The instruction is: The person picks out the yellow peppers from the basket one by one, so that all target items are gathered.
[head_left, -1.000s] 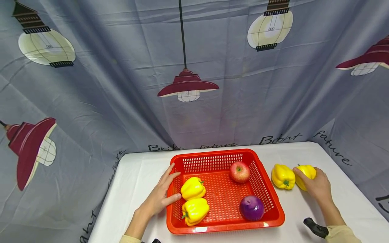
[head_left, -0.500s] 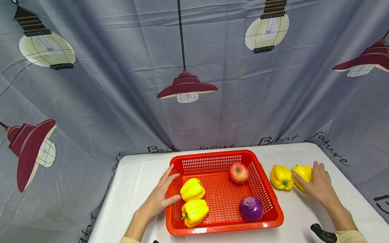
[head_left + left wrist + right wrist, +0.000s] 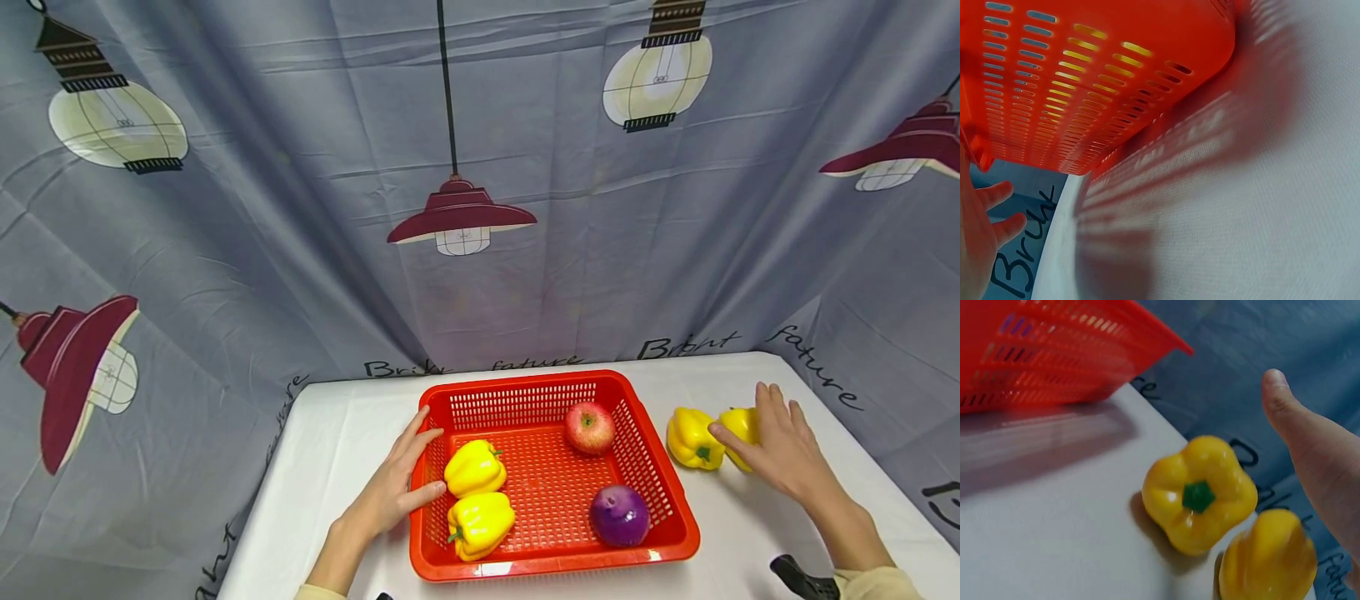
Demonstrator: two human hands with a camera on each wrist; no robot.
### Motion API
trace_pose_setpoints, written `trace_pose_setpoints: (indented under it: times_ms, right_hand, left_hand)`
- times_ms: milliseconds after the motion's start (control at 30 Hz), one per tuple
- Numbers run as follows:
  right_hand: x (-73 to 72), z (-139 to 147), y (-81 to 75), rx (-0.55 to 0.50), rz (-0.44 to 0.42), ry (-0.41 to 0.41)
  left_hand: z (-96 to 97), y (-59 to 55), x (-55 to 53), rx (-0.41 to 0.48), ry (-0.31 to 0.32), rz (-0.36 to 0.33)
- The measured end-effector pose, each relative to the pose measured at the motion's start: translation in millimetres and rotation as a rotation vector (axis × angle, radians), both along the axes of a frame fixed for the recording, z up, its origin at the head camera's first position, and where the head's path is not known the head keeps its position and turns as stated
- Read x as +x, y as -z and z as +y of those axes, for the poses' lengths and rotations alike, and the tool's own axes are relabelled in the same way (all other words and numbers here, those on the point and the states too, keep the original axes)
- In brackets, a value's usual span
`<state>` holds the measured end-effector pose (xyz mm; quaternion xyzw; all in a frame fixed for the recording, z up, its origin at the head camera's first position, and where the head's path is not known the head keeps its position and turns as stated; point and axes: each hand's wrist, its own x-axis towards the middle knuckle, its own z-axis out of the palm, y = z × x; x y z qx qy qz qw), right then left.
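At the left rim of a red plastic basket (image 3: 555, 570), my left hand (image 3: 390, 487) rests with fingers spread and thumb over the edge. My right hand (image 3: 783, 446) hovers over the right side of the table, fingers extended, holding nothing. Below it lies a yellow bell pepper (image 3: 737, 423), partly hidden by the hand in the head view. Beside that one sits another yellow bell pepper (image 3: 1200, 495), its green stem facing the right wrist camera. Inside the basket, two yellow bell peppers (image 3: 476, 467) lie at the left, a red apple (image 3: 590, 427) at the back right and a purple round vegetable (image 3: 620, 516) at the front right.
The white-covered table (image 3: 337, 433) backs onto a grey curtain (image 3: 300, 208) printed with lamps. A black strap end (image 3: 802, 575) sits by the right sleeve. Perforated basket walls (image 3: 1085, 81) fill the upper left wrist view.
My right hand has let go of the right-hand yellow bell pepper, lifted, and straightened its fingers. It then shifted slightly left over the pepper. The left hand stays at the basket rim.
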<state>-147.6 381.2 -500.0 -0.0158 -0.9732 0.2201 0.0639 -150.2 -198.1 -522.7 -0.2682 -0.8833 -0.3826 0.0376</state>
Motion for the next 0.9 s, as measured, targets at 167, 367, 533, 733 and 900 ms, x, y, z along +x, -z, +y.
trace_pose_setpoints:
  times_ms: [167,367,533,733,900]
  right_hand:
    - [0.4,-13,-13.1,0.023,0.021,-0.049]
    - [-0.2,-30,-32.3,0.041,0.0,-0.136]
    - [-4.2,-49,-52.4,0.069,-0.029,-0.203]
    - [-7.7,-65,-68.5,0.09,-0.034,-0.273]
    - [-9.7,-76,-76.3,0.097,-0.041,-0.314]
  left_hand:
    - [-0.3,-0.6,1.3,-0.002,0.002,0.002]
    - [0.2,-1.1,0.2,-0.001,0.009,0.023]
    - [-0.3,-0.5,-1.1,-0.007,0.014,0.019]
    - [-0.1,-0.6,-1.0,-0.013,0.011,0.019]
    - [-0.2,-1.5,-0.4,-0.017,0.008,0.018]
